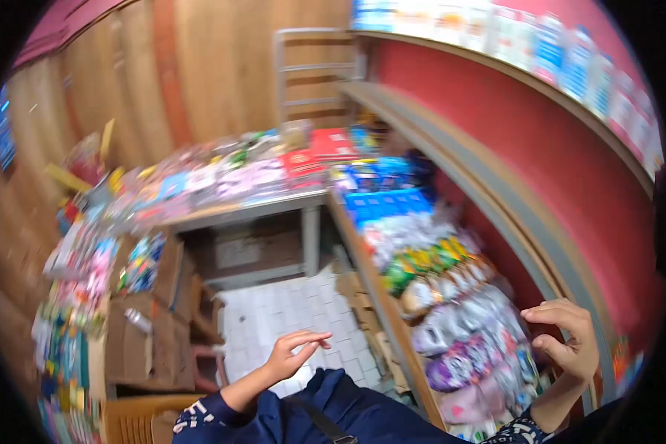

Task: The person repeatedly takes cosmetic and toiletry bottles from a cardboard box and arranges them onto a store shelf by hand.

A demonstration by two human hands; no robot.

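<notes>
My left hand [294,357] hovers in front of my body over the tiled floor, its fingers stretched out and nothing in it. On the right, my right hand [567,339] is raised beside the lower shelf, fingers slightly bent, thumb apart, holding nothing. Close to it lie clear plastic-wrapped packs [488,314] and a purple pack [459,362]. A pink pack [473,399] sits nearer to me. Farther along the same shelf are green and yellow packs [425,264] and a row of blue packs [388,205]. Motion blur hides the labels.
An upper shelf [451,41] with bottles and boxes runs along the red wall [488,111]. Goods cover the table [251,203] at the back. Cardboard boxes [152,344] and stacked books [70,355] stand left, near a chair [133,418]. White tiles [274,311] form the floor.
</notes>
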